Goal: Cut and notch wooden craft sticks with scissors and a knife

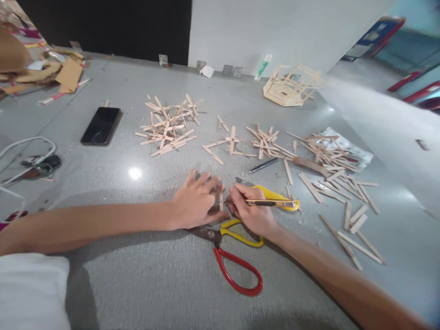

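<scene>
My left hand point(199, 199) is low over the grey table, its thumb and fingers closing on the two ends of a short wooden stick point(222, 200). In my right hand point(252, 211) is a slim yellow-and-black craft knife point(271, 202), gripped like a pen, its tip at the stick. Partly under that hand lies a yellow-handled cutter point(275, 195) with a grey blade. Scissors point(240, 275) with one red and one yellow handle loop lie spread just below both hands, their blades partly hidden under the left wrist.
Piles of wooden sticks lie ahead point(168, 128) and to the right point(333, 160), with a black pen point(263, 165) between. A phone point(101, 126) and white cable point(48, 140) are left. A stick frame point(292, 87) and glue tube point(263, 67) stand near the back wall.
</scene>
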A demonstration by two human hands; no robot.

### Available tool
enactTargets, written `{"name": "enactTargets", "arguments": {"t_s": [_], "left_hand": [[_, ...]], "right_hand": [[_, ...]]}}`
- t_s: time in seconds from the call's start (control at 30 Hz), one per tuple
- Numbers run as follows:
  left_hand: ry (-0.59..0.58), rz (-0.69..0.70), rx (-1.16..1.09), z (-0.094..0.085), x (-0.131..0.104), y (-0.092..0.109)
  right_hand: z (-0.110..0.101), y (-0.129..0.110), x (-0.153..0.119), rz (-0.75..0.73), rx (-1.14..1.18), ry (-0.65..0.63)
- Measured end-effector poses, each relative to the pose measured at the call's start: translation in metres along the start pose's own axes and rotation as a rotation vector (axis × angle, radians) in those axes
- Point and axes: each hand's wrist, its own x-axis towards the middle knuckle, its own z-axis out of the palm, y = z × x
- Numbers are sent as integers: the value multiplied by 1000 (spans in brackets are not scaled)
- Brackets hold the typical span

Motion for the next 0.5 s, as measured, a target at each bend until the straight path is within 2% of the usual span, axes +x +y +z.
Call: {"name": "enactTargets", "arguments": {"t_s": [0.17,0.5], "left_hand": [[0,8,11,0,0,0],[-3,22,30,0,0,1]], "right_hand": [[3,2,0,20,30,7],[3,1,3,-31,-21,2]]}}
